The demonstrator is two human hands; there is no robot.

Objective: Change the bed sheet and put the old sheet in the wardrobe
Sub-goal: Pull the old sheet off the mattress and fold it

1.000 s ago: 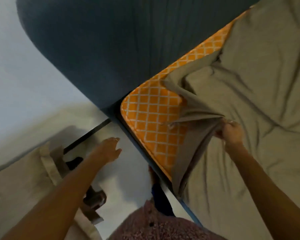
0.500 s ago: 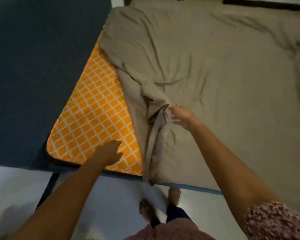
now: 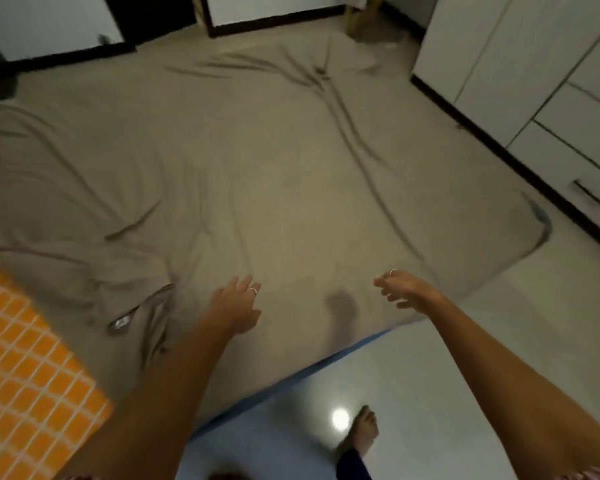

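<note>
A beige sheet (image 3: 257,174) covers most of the bed, wrinkled, with its near-left corner pulled back and bunched. There the orange mattress (image 3: 32,358) with a white grid pattern lies bare. My left hand (image 3: 234,306) hovers over the sheet near the bed's front edge, fingers straight and spread, holding nothing. My right hand (image 3: 404,289) is also above the sheet, to the right, fingers loosely curled and empty. A white wardrobe (image 3: 541,81) with drawers stands at the right of the bed.
A glossy white floor (image 3: 465,375) runs along the bed's front and right side. My bare foot (image 3: 362,431) stands on it close to the blue bed edge (image 3: 291,375). White wall panels with dark skirting (image 3: 66,57) lie beyond the bed.
My right hand has let go of the bunched sheet corner. Both hands have moved right along the bed's front edge, and the view has swung right toward the wardrobe.
</note>
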